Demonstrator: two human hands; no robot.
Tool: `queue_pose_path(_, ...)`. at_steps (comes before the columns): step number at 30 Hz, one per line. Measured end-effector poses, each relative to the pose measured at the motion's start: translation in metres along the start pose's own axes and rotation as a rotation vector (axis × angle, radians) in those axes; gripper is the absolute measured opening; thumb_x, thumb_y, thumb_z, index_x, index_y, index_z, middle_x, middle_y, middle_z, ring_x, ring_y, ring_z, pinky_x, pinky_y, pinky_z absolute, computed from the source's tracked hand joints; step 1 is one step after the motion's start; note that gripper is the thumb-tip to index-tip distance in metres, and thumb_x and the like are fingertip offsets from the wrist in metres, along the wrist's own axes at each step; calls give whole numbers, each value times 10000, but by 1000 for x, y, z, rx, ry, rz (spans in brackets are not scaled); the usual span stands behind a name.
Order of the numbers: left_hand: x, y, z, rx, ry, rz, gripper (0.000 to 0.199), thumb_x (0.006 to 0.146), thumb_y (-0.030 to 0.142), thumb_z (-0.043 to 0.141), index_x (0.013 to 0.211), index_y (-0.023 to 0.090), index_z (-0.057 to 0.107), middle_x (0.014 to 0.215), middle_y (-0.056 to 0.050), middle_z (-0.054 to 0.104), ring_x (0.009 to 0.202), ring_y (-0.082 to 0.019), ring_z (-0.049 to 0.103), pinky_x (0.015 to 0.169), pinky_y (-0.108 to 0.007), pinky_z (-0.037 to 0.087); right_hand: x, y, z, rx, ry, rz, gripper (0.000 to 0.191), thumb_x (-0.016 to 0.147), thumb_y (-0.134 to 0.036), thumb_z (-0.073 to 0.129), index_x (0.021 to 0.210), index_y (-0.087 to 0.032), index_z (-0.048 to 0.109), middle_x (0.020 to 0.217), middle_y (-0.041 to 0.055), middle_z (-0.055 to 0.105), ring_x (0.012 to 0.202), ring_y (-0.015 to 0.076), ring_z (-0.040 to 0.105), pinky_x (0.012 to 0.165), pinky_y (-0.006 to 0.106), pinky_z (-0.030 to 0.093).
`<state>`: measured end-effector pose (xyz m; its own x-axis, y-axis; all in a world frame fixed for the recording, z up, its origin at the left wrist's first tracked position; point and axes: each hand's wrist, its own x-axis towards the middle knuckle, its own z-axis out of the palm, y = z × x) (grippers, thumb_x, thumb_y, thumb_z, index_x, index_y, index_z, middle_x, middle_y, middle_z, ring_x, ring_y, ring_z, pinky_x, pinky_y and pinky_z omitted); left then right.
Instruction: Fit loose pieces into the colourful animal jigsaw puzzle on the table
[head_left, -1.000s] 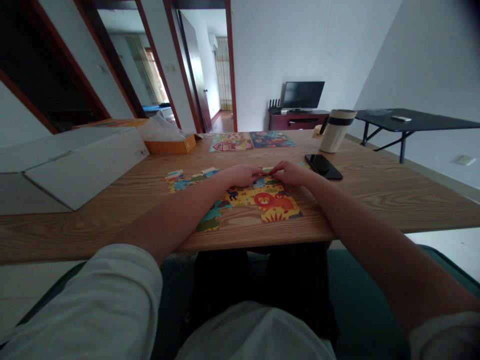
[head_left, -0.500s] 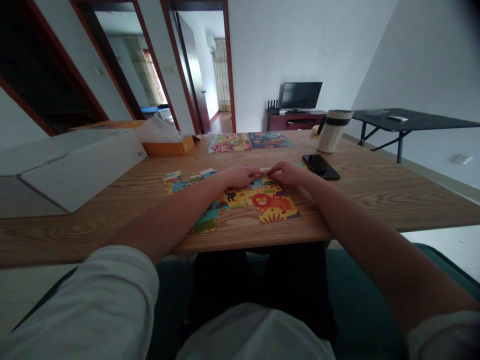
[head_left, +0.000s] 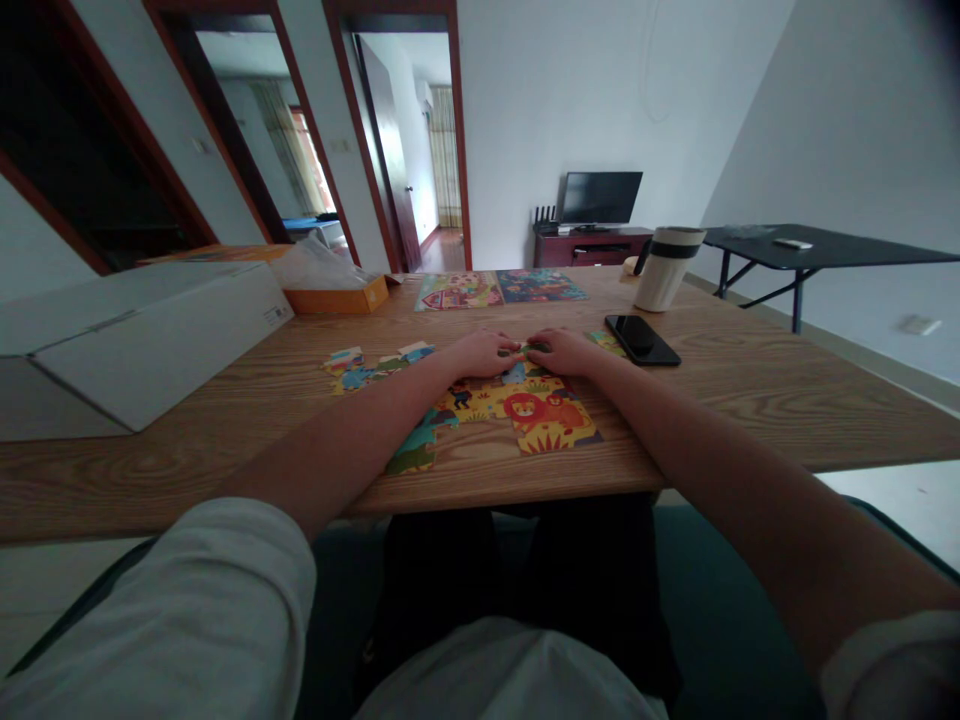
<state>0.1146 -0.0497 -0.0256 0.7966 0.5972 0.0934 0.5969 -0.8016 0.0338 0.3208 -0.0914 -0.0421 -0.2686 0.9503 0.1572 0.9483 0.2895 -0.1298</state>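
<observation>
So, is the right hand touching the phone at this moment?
Apart. The head view shows the right hand to the left of the phone, with puzzle pieces visible between them.

The head view faces forward and down, seemingly near the wooden table [head_left: 757, 400].

Dim, cool light, brightest at the red-framed window [head_left: 313, 155] far left, leaves soft shadows on the brown wood-grain tabletop [head_left: 757, 400]. Wide-angle distortion stretches the near pale fabric sleeves [head_left: 187, 610]; the upper right corner is dark; colourful cardboard puzzle pieces [head_left: 551, 415] look soft.
</observation>
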Motion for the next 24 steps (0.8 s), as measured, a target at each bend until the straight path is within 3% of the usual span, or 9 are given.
queue_pose_path(8,1,0,5,-46,57,-106,536,956,575,480,1328,228,649,1344,-84,654,1250,-281,566,1094,-380,379,-1,0,0,26,46,12,499,943,-421,560,1334,-122,639,1326,151,652,1235,286,598,1084,358,419)
queue_pose_path(16,4,-5,5,-25,7,-82,558,954,601,471,1298,205,663,1293,-114,666,1206,-296,580,1070,-406,399,0,3,7,78,46,20,516,941,-451,573,1337,-126,633,1343,166,634,1249,292,584,1090,377,411)
queue_pose_path(20,2,-7,8,-261,150,-102,618,866,532,640,1363,170,581,1304,-116,644,1177,-254,599,1010,-338,463,1,15,-2,236,197,78,478,921,-348,588,1348,-135,616,1367,141,626,1239,256,586,1069,352,429)
queue_pose_path(24,3,-9,5,-458,312,-101,507,808,292,686,1299,189,616,1225,-87,658,1075,-213,633,935,-321,514,-5,46,-26,393,453,313,429,949,-286,468,1309,-116,629,1262,154,683,1101,248,652,952,351,505)
